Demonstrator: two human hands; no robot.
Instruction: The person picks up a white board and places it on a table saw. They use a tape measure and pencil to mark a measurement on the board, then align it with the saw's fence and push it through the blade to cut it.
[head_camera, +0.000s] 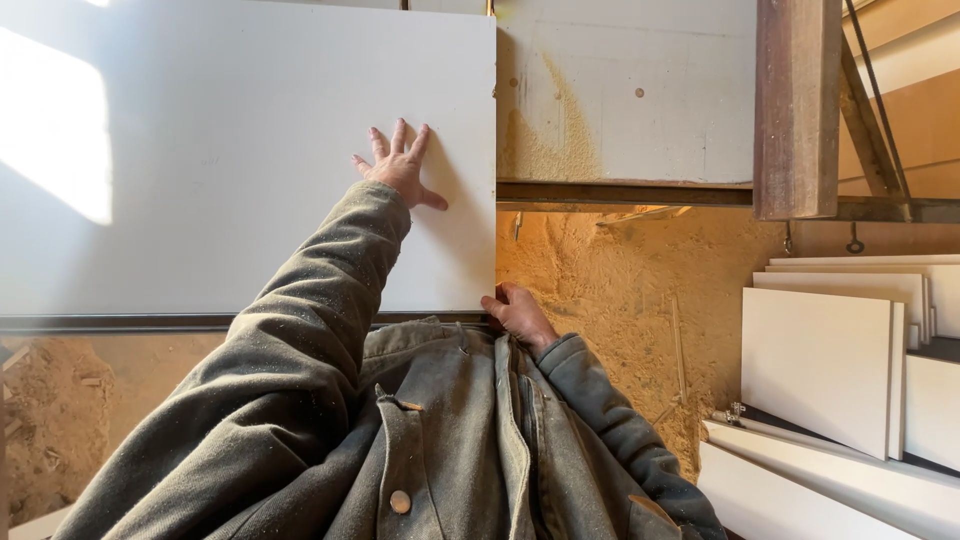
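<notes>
Large white panel lies flat on the saw bench, its right edge near the bench's middle. Left hand pressed flat on the panel, fingers released and spread. Right hand grasps the panel's near right corner, fingers curled on the edge. Sawdust covers the floor; white boards stacked at right.

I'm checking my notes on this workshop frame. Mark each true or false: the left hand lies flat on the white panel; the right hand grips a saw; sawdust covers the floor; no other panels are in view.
1. The left hand lies flat on the white panel: true.
2. The right hand grips a saw: false, it holds the panel's near corner.
3. Sawdust covers the floor: true.
4. No other panels are in view: false, stacked white panels lie at the right.
</notes>
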